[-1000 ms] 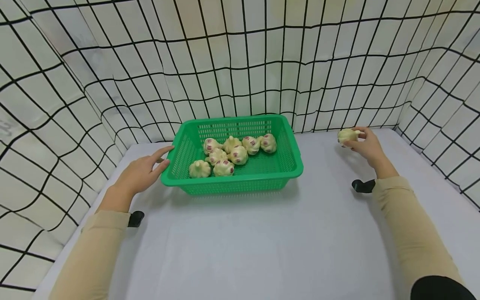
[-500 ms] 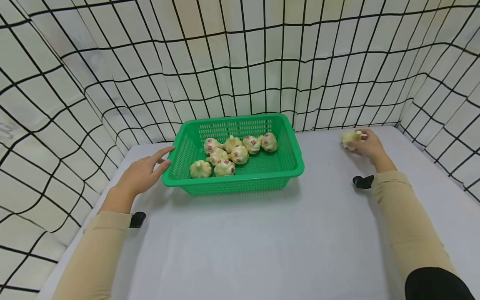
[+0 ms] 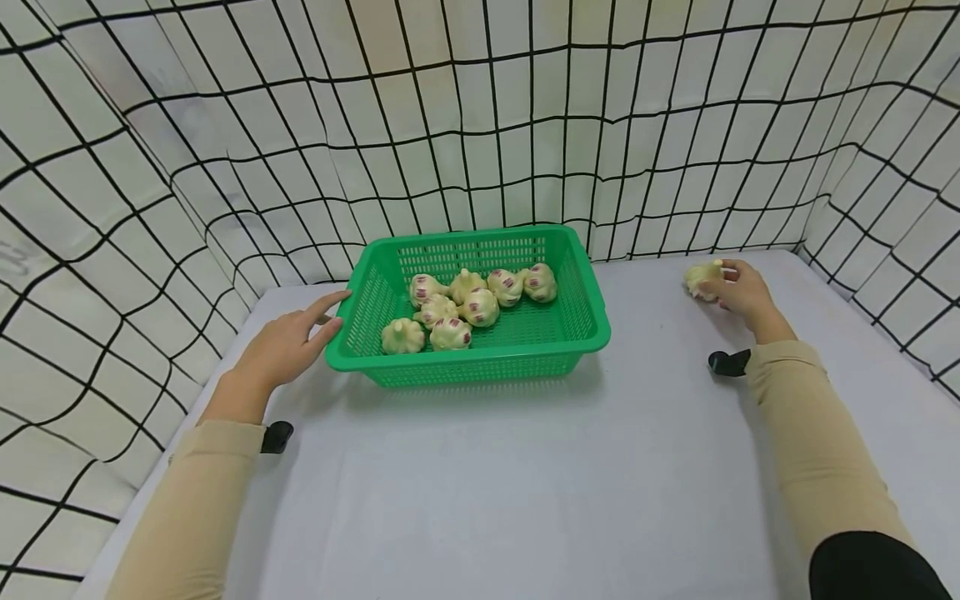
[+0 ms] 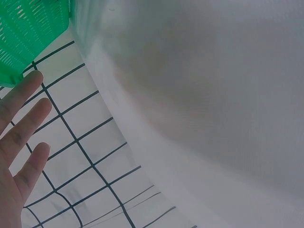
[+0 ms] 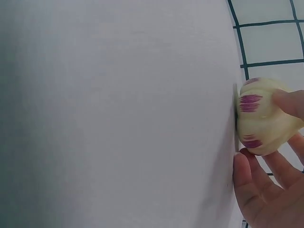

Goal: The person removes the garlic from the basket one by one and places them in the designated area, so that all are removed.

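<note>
In the head view my right hand [image 3: 742, 293] holds a garlic bulb [image 3: 701, 280], pale with purple streaks, at the back right of the table. The right wrist view shows the thumb on one side of that garlic bulb [image 5: 261, 116] and fingers beneath, with the bulb right at the white surface. My left hand [image 3: 281, 350] touches the left rim of a green plastic basket [image 3: 480, 360], fingers spread and extended. Inside the basket lie several more garlic bulbs [image 3: 480, 307], mostly toward its left and middle.
A white cloth-covered table [image 3: 480, 483] spreads under everything. Black grid netting [image 3: 525, 125] over white sheeting rises behind the basket and along both sides. Small black wrist cameras [image 3: 727, 363] stick out at both cuffs.
The right hand has shifted slightly right and lower with the garlic bulb, which is now close to the table. The left hand stays at the basket's rim; the basket's contents look the same.
</note>
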`<state>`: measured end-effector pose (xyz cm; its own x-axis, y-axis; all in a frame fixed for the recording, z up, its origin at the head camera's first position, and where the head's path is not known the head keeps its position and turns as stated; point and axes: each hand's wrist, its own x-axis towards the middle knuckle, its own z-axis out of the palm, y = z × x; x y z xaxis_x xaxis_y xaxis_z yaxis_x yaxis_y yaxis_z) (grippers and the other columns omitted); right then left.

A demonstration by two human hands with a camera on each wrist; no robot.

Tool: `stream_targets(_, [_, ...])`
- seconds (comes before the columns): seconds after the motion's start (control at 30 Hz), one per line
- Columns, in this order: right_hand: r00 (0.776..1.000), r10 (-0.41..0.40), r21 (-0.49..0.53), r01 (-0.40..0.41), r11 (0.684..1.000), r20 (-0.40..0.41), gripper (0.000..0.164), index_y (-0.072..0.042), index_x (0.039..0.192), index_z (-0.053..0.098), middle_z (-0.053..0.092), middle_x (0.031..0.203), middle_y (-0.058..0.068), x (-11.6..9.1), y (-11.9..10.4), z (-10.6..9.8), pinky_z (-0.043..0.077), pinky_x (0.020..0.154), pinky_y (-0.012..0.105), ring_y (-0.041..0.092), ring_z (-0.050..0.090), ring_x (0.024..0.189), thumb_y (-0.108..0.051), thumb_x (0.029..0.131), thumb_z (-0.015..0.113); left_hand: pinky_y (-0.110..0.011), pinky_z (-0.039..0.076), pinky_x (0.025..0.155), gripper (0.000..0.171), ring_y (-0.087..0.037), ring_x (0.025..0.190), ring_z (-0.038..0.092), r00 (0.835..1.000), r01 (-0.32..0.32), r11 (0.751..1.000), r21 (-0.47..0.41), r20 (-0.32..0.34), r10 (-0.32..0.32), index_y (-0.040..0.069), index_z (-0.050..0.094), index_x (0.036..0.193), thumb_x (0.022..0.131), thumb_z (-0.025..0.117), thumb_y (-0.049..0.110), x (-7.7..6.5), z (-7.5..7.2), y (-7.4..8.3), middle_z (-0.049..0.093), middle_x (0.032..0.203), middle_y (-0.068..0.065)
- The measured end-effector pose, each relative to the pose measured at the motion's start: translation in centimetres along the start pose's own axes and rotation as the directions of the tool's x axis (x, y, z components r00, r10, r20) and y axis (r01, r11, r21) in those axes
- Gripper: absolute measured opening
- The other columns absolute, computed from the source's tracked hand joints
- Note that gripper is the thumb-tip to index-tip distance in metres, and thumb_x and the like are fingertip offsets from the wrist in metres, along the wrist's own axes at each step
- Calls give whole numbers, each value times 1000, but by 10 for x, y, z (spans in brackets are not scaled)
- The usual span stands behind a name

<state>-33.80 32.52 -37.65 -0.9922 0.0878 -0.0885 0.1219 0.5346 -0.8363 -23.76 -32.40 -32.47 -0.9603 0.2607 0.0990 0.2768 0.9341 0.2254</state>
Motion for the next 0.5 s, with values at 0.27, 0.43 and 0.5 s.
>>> stream_targets(0.27, [1000, -10, -1, 10, 1000, 11, 77, 7, 160, 9, 20, 160, 37, -1, 2, -3, 48, 74, 12, 39, 44, 131, -22, 106, 55, -69, 45, 94, 61, -53, 122, 55, 1000, -6, 1000, 1, -4, 6, 19, 28, 162, 111, 30, 51, 0, 0, -1, 60, 137, -28])
stream_targets(0.43, [999, -19, -13, 20, 1000, 50, 79, 6, 161, 6, 15, 162, 36, -1, 3, -6, 47, 78, 14, 48, 35, 142, -22, 106, 56, -69, 45, 94, 61, -53, 120, 56, 1000, -3, 1000, 3, -3, 3, 19, 28, 162, 110, 30, 52, 0, 1, -1, 61, 136, -27])
stream_targets(0.5, [998, -18, -23, 20, 1000, 63, 80, 6, 161, 6, 14, 162, 36, -2, 4, -8, 48, 84, 18, 49, 33, 143, -23, 106, 56, -69, 46, 93, 61, -52, 120, 57, 1000, -2, 1000, 4, -6, 2, 19, 28, 162, 110, 30, 52, 0, 0, -1, 61, 135, -28])
